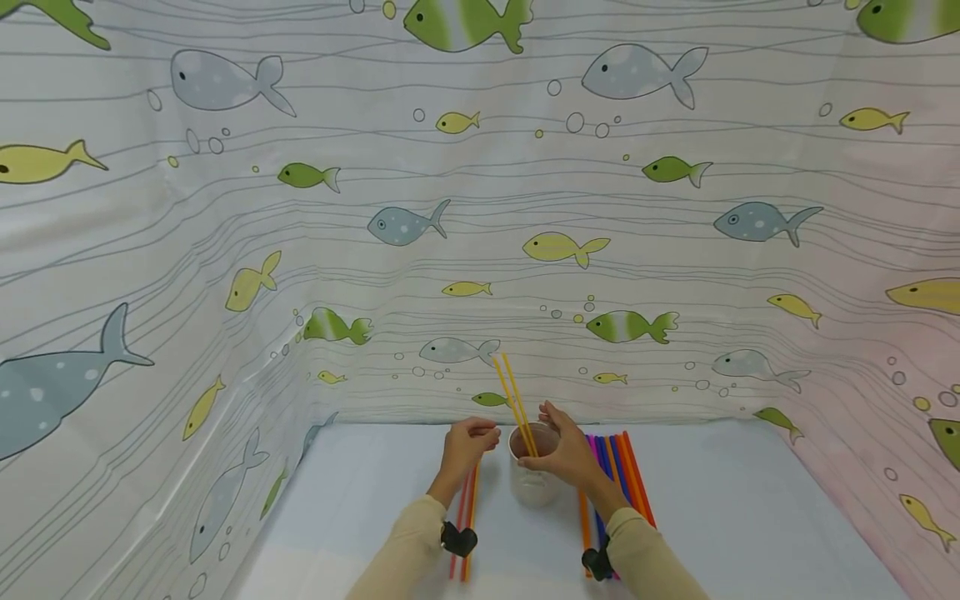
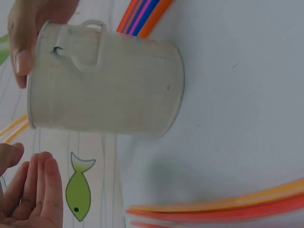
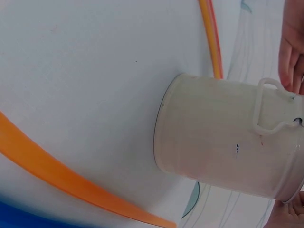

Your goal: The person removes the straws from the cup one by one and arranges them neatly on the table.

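A whitish metal-looking cup (image 1: 534,487) with small loop handles stands upright on the table. Two thin yellow straw-like sticks (image 1: 513,392) lean out of its mouth. My right hand (image 1: 572,454) is at the cup's right side, thumb across the near rim and fingers behind, spread wide around the mouth. In the left wrist view, the thumb of that right hand (image 2: 23,45) comes down right at the rim. Left of the cup, my left hand (image 1: 467,446) is apart from it, holding nothing. Its fingers (image 2: 45,185) are extended in the left wrist view.
Several orange, blue and purple sticks (image 1: 633,475) lie side by side right of the cup, partly under the right forearm. A few red and yellow sticks (image 1: 470,500) lie at left, by the left wrist. A fish-patterned curtain (image 1: 555,292) surrounds the white table (image 1: 735,517).
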`<state>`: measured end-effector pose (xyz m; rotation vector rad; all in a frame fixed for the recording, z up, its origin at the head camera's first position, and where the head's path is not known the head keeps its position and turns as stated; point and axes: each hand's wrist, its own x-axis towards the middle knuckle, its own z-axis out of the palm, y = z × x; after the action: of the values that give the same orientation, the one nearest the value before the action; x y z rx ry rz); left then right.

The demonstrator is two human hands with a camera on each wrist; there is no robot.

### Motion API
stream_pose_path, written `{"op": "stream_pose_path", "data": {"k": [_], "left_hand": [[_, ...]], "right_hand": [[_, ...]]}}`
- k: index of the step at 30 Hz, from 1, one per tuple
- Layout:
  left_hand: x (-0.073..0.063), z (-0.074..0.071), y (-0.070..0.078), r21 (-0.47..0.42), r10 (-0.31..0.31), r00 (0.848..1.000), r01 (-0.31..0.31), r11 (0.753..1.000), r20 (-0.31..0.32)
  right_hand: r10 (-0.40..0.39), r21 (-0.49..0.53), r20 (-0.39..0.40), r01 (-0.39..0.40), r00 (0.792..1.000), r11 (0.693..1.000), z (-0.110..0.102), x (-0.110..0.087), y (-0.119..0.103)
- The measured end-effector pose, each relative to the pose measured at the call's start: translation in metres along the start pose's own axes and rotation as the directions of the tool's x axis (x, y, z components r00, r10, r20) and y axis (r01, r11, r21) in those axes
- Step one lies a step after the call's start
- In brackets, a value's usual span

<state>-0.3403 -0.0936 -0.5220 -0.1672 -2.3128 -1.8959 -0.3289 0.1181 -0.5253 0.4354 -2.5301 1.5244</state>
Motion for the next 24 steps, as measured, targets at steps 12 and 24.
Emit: {"op": "stream_pose_path", "data": {"k": [12, 24], "left_hand": [[0.003, 0.016, -0.001, 0.075, 0.064, 0.997, -0.061, 0.995, -0.039], [0.012, 0.032, 0.007, 0.048, 0.079, 0.994, -0.076, 0.996, -0.068]], "right_hand": [[-0.012, -0.013, -0.002, 0.012, 1.000, 1.000, 0.001, 0.001, 0.005], [-0.011, -0.021, -0.004, 0.011, 1.000, 1.000, 0.000, 0.001, 0.004]]}}
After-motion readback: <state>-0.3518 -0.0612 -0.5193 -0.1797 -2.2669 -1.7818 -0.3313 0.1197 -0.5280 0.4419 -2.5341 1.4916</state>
